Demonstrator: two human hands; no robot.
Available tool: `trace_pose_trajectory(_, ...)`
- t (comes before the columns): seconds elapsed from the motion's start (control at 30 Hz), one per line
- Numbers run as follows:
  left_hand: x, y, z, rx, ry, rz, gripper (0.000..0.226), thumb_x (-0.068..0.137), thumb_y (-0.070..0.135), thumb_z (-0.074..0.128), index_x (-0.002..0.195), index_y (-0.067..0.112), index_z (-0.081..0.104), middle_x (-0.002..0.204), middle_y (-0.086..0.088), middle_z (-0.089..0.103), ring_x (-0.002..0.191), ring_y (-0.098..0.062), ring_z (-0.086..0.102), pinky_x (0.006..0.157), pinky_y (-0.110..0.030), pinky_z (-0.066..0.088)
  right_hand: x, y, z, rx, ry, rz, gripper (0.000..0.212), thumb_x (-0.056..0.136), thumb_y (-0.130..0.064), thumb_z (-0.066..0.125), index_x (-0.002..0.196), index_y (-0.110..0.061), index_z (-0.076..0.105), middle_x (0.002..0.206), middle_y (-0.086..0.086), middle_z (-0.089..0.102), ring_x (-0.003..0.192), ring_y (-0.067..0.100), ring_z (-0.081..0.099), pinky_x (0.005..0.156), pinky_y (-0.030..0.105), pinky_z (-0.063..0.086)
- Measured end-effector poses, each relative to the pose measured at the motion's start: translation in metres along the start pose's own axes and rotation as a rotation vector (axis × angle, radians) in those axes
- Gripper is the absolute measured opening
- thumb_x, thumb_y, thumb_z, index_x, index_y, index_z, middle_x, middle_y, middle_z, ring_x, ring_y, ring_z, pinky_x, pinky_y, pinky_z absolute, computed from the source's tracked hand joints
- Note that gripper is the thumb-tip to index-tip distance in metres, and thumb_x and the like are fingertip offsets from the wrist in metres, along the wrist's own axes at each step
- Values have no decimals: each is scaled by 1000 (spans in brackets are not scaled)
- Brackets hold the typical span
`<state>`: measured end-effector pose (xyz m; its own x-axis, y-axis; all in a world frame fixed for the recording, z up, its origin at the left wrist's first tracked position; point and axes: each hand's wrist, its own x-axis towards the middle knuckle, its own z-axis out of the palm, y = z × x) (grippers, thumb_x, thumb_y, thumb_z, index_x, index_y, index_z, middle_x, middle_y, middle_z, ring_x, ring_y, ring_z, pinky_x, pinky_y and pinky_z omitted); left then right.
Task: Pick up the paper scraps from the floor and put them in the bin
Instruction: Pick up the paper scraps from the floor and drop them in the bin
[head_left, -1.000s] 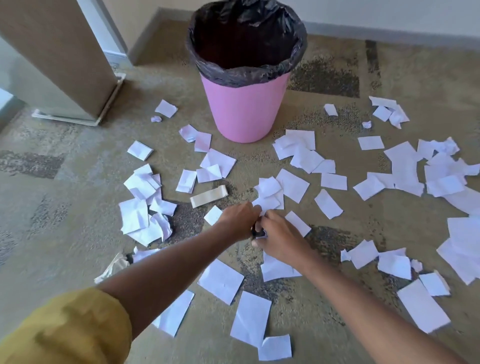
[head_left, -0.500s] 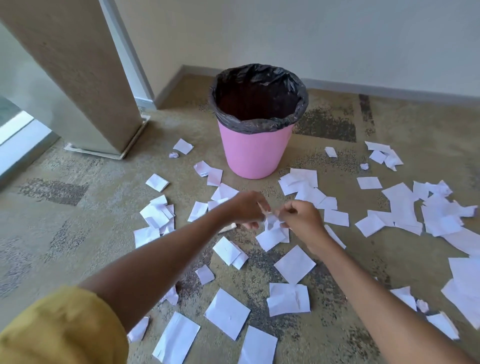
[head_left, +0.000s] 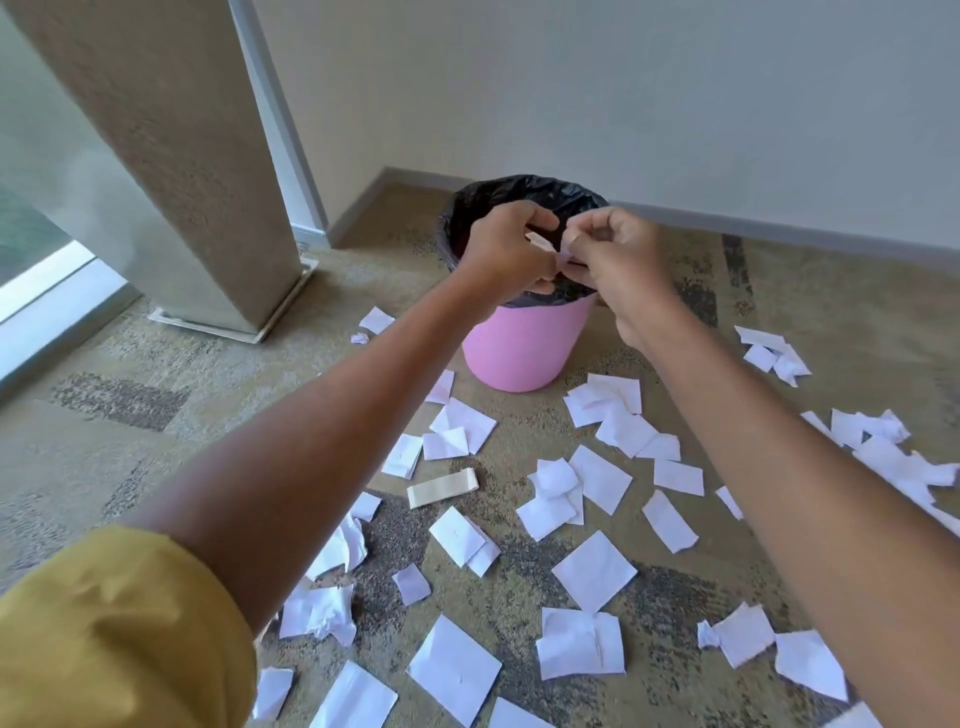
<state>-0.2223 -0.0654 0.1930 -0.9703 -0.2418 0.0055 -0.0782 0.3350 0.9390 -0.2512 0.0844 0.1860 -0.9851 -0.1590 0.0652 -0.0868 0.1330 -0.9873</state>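
**Two hands over the bin mouth**

Two hands met above the pink bin (head_left: 524, 348) near the upper centre of the head view. The left hand (head_left: 506, 252) and the right hand (head_left: 615, 254) were curled, fingertips almost touching each other, pinching small paper scraps (head_left: 550, 247) between them: a tan sliver at the left fingers and a pale bit at the right. Those held pieces sat over the bin's opening, which was lined with a black bag (head_left: 498, 192).

Across the lower and right parts of the frame, many white paper pieces (head_left: 595, 571) lay scattered on the patterned carpet floor (head_left: 119, 395), some flat, some crumpled. A folded tan strip (head_left: 442, 487) lay among them at the centre, below the bin. A yellow sleeve (head_left: 114, 634) filled the lower left corner. A beige pillar (head_left: 171, 156) stood at the upper left, with a plain wall (head_left: 623, 93) behind the bin.
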Motion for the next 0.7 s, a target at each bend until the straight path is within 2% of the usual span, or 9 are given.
trace_pose_trajectory(0.07,11,-5,-1,71,51,-14,56,81,-5,82,133,10,69,110,-12,68,88,-28,78,68,-39,69,15,3,6,-52,-11,39,9,99,-7,69,101,-15,74,90,0,74,86,19,78,89,45,66)
trace_pose_trajectory(0.13,17,-13,-3,128,88,-33,66,78,-8,81,139,13,67,120,-13,65,101,-31,73,72,-42,69,25,9,10,-83,-11,62,12,97,-6,69,100,-16,74,92,1,74,92,20,79,90,47,66)
trace_pose_trajectory(0.23,14,-18,-8,246,129,-15,66,78,-3,81,139,16,67,123,-10,65,105,-28,71,79,-44,68,23,17,8,-123,19,58,15,94,-9,69,100,-21,76,94,-4,71,102,19,76,90,44,67)
trace_pose_trajectory(0.33,-3,-23,-6,299,208,99,33,81,22,81,113,24,74,91,5,74,85,-16,74,73,-41,66,7,20,1,-69,79,13,14,98,-6,67,103,-14,77,95,2,72,94,20,76,78,34,68)
trace_pose_trajectory(0.4,-23,-25,1,303,205,171,13,89,33,75,92,21,72,66,5,73,61,-10,73,61,-34,61,-8,27,-3,-21,137,-21,13,97,-5,66,101,-9,78,86,6,73,73,18,74,66,31,65)
trace_pose_trajectory(0.47,-43,-34,13,304,141,166,28,96,34,65,81,11,69,59,-3,73,48,-13,71,53,-32,59,-24,44,-7,5,175,-34,10,96,-10,68,98,-7,77,76,9,73,59,16,67,58,36,62)
trace_pose_trajectory(0.57,-64,-74,37,416,10,75,39,96,33,56,75,3,69,60,-14,72,44,-18,70,54,-40,63,-52,87,-11,-14,174,35,15,100,-20,70,94,-6,74,68,7,71,54,18,62,53,36,56)
trace_pose_trajectory(0.63,-74,-111,57,554,-118,16,35,96,29,57,74,7,71,60,-10,73,52,-19,73,62,-39,65,-69,124,-13,-77,143,134,13,100,-19,71,90,-11,74,67,3,70,54,17,63,55,38,59)
trace_pose_trajectory(0.7,-83,-146,75,645,-240,-26,19,92,23,67,83,10,76,75,-9,78,73,-23,77,75,-38,64,-82,159,-15,-193,89,230,12,97,-17,71,85,-17,76,69,-1,73,58,16,66,62,44,64)
